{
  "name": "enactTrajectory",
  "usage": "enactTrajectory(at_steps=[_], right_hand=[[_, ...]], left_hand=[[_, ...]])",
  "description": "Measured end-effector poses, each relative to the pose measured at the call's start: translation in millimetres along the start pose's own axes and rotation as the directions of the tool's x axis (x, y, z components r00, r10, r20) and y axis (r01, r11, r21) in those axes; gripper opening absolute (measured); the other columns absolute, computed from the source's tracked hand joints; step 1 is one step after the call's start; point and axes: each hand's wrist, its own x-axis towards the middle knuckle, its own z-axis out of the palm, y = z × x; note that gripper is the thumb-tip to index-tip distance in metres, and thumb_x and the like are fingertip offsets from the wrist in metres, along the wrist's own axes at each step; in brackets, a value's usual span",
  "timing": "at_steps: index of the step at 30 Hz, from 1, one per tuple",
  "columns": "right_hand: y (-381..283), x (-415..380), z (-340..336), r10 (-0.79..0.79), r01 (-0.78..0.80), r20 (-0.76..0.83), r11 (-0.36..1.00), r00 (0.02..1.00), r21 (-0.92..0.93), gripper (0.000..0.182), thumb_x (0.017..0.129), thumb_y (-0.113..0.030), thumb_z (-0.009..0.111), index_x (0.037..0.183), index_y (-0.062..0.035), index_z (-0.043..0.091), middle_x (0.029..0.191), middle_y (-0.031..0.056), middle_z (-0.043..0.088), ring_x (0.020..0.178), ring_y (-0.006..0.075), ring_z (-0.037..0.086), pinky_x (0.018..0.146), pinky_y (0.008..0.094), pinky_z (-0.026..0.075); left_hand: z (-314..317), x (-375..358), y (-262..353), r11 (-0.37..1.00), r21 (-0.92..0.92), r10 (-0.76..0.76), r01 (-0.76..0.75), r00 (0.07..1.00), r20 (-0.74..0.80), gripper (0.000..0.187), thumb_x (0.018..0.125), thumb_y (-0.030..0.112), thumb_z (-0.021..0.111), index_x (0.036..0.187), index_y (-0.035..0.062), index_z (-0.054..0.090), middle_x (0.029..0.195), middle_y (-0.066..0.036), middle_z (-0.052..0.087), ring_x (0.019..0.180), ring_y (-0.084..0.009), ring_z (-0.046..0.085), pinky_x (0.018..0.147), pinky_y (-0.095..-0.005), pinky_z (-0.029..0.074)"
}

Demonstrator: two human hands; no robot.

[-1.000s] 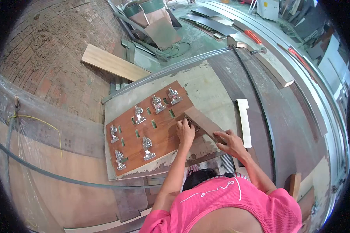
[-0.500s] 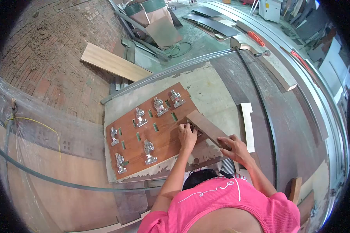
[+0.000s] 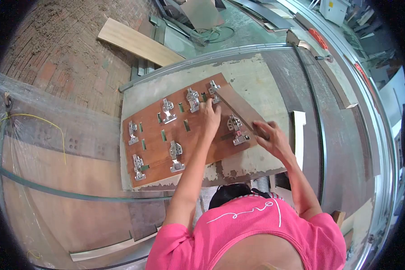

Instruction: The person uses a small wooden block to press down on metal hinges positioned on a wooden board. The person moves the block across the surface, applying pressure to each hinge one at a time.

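Note:
A reddish-brown board (image 3: 198, 135) with slots lies on the worktable (image 3: 252, 72), with several metal hinges on it. One hinge (image 3: 168, 110) stands near the board's upper edge; another hinge (image 3: 237, 130) sits near its right end. My left hand (image 3: 210, 118) is closed at the board's upper right, by a hinge and the upper end of a narrow brown strip (image 3: 239, 106); what its fingers hold is hidden. My right hand (image 3: 272, 137) grips the strip's lower end. The strip slants over the board's right side.
A pale plank (image 3: 139, 42) lies beyond the table's far edge. To the right are a white notched strip (image 3: 299, 139), a dark rail (image 3: 312, 112) and a long beam with a clamp (image 3: 324, 57). Plastic sheeting (image 3: 27, 108) hangs at the left.
My left hand has moved up the board from its lower right part, where a hinge now shows uncovered. The strip's upper end has shifted up the board. The camera view has shifted.

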Motion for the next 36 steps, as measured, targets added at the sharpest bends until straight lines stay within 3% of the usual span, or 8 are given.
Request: enactTrajectory(at_steps=[3, 7, 9, 15, 17, 24, 26, 36], right_hand=[[-7.9, 41.3, 10.3, -0.039, 0.038, -0.025, 0.998, 0.999, -0.048, 0.048, 0.077, -0.029, 0.067, 0.124, -0.0217, 0.058, 0.104, 0.0179, 0.059, 0.092, 0.0351, 0.061, 0.08, 0.042, 0.05], [-9.0, 83.5, 24.3, -0.013, 0.019, 0.035, 0.987, 0.999, -0.162, 0.048, 0.078, -0.036, 0.068, 0.124, -0.0241, 0.058, 0.104, 0.0167, 0.06, 0.09, 0.0329, 0.061, 0.078, 0.0407, 0.051], [-8.3, 94.8, 26.0, -0.021, 0.027, 0.036, 0.986, 0.999, -0.165, 0.048, 0.077, -0.033, 0.067, 0.124, -0.0242, 0.059, 0.102, 0.0168, 0.06, 0.09, 0.0332, 0.062, 0.079, 0.0405, 0.05], [-7.3, 95.9, 22.7, -0.002, 0.01, 0.059, 0.99, 0.998, -0.142, 0.048, 0.076, -0.032, 0.067, 0.123, -0.0232, 0.06, 0.099, 0.0182, 0.061, 0.092, 0.034, 0.062, 0.08, 0.041, 0.051], [-4.2, 96.0, 24.9, -0.006, 0.016, 0.053, 0.982, 0.999, -0.189, 0.05, 0.079, -0.051, 0.066, 0.12, -0.0227, 0.062, 0.097, 0.017, 0.062, 0.089, 0.0331, 0.062, 0.076, 0.042, 0.051], [-1.1, 96.3, 26.2, -0.034, 0.038, 0.028, 0.988, 0.999, -0.148, 0.048, 0.079, -0.049, 0.067, 0.12, -0.0225, 0.062, 0.095, 0.0165, 0.064, 0.092, 0.0329, 0.061, 0.078, 0.042, 0.051], [-10.9, 95.5, 18.7, -0.006, 0.017, 0.092, 0.993, 0.996, -0.118, 0.048, 0.077, -0.035, 0.067, 0.123, -0.0247, 0.06, 0.101, 0.0186, 0.061, 0.094, 0.034, 0.061, 0.082, 0.0416, 0.05], [-2.4, 102.1, 27.8, 0.014, 0.006, 0.105, 0.981, 0.994, -0.196, 0.048, 0.078, -0.045, 0.068, 0.119, -0.0225, 0.062, 0.093, 0.0167, 0.064, 0.088, 0.0334, 0.062, 0.076, 0.0419, 0.051]], left_hand=[[12.3, 39.0, -6.3, 0.982, 0.147, -0.133, 0.118, 0.986, 0.1, 0.036, 0.084, 0.015, 0.059, 0.116, 0.0, 0.053, 0.109, -0.025, 0.051, 0.109, -0.0412, 0.049, 0.092, -0.0468, 0.043], [38.1, 60.8, -15.4, 0.918, 0.396, -0.111, 0.015, 0.969, 0.22, 0.032, 0.084, 0.01, 0.056, 0.113, -0.002, 0.054, 0.113, -0.025, 0.05, 0.111, -0.0408, 0.049, 0.094, -0.046, 0.044], [33.3, 58.9, 2.7, 0.912, 0.286, -0.353, 0.296, 0.919, 0.177, 0.033, 0.084, 0.011, 0.057, 0.113, -0.0046, 0.055, 0.116, -0.026, 0.049, 0.113, -0.0405, 0.05, 0.095, -0.0443, 0.045], [40.7, 55.9, -13.5, 0.931, 0.291, -0.281, 0.219, 0.941, 0.189, 0.028, 0.083, 0.011, 0.057, 0.106, -0.0051, 0.057, 0.116, -0.027, 0.049, 0.106, -0.0426, 0.054, 0.089, -0.046, 0.048], [43.0, 57.1, -13.3, 0.934, 0.285, -0.276, 0.218, 0.944, 0.182, 0.028, 0.083, 0.01, 0.057, 0.107, -0.0047, 0.057, 0.115, -0.027, 0.049, 0.105, -0.0425, 0.055, 0.088, -0.0464, 0.049], [43.2, 59.3, -5.9, 0.929, 0.216, -0.342, 0.302, 0.922, 0.183, 0.029, 0.085, 0.008, 0.051, 0.112, -0.0031, 0.055, 0.119, -0.028, 0.048, 0.109, -0.0429, 0.053, 0.09, -0.0483, 0.046], [45.2, 57.9, -7.1, 0.928, 0.23, -0.33, 0.292, 0.932, 0.15, 0.026, 0.085, 0.009, 0.053, 0.107, -0.0035, 0.057, 0.115, -0.026, 0.05, 0.105, -0.0406, 0.056, 0.086, -0.0458, 0.049], [25.0, 63.3, -31.0, 0.971, 0.189, -0.157, 0.146, 0.987, 0.046, 0.033, 0.085, 0.022, 0.058, 0.111, 0.0019, 0.059, 0.12, -0.027, 0.051, 0.112, -0.0415, 0.048, 0.095, -0.0516, 0.038]])
